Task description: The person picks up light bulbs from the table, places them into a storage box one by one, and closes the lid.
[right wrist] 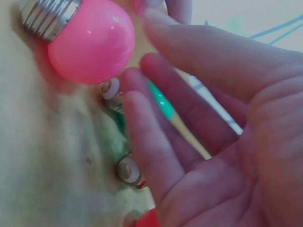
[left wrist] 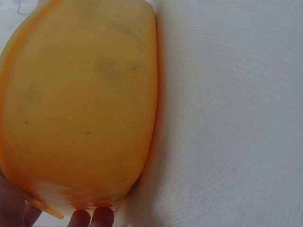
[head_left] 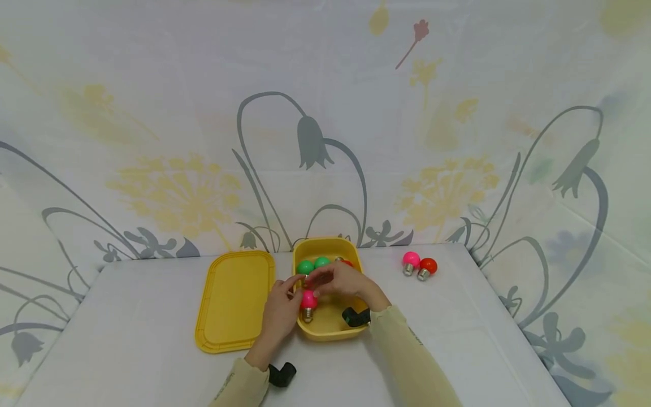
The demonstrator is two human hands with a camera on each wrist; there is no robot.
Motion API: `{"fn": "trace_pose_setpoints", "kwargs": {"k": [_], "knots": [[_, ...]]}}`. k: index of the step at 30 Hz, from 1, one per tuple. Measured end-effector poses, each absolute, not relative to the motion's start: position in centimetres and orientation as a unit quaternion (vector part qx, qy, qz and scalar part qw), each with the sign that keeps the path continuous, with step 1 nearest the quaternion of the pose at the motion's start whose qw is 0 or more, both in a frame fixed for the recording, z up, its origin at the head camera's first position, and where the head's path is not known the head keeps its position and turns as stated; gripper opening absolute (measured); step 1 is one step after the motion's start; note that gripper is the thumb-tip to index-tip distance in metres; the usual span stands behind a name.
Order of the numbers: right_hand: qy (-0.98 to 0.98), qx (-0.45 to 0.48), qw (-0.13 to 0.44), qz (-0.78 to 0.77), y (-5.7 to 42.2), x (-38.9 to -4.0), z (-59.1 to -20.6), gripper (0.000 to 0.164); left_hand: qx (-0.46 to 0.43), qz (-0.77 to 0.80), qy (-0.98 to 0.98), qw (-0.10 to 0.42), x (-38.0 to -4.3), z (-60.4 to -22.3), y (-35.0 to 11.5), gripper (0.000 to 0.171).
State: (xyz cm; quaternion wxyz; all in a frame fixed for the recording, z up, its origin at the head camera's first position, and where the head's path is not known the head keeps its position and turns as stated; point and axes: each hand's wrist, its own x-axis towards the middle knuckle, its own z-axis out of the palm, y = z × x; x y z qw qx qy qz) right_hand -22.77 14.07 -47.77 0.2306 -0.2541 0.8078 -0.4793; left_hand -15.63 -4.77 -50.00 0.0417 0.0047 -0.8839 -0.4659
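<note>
A yellow plastic box (head_left: 330, 334) holds several round light bulbs with silver screw bases. My left hand (head_left: 281, 308) grips the box's left side, thumb over the rim. In the left wrist view its fingertips (left wrist: 102, 217) show at the lower edge of the box wall (left wrist: 85, 113). My right hand (head_left: 342, 281) reaches into the box with loosely bent fingers and an empty palm. By its fingertips lies a pink bulb (head_left: 308, 299), base toward me; it is large in the right wrist view (right wrist: 92, 42). Green bulbs (head_left: 306, 267) and a partly hidden red bulb (head_left: 347, 263) lie behind.
A flat yellow lid (head_left: 236, 302) lies to the left of the box. Over on the right, another pink bulb (head_left: 411, 259) and a red bulb (head_left: 428, 265) rest side by side on the white table. A flower-patterned cloth (head_left: 325, 186) hangs behind.
</note>
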Motion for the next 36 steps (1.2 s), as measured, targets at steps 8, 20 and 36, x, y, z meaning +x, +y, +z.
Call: {"fn": "trace_pose_setpoints", "kwargs": {"k": [8, 20, 36], "knots": [[0.792, -0.273, 0.217, -0.501, 14.6, -23.0, -46.5, 0.031, 0.006, -0.474, -0.879, 0.039, -15.7, -49.9, -4.9, 0.032], [0.82, -0.261, 0.179, -0.477, 15.9, -22.8, -45.0, 0.03, 0.011, -0.48, -0.876, 0.036, -15.7, -49.9, -4.9, 0.032], [0.811, -0.244, 0.146, -0.511, 18.1, -22.0, -44.6, 0.032, 0.014, -0.48, -0.876, 0.047, -15.6, -49.8, -4.6, 0.031]]}}
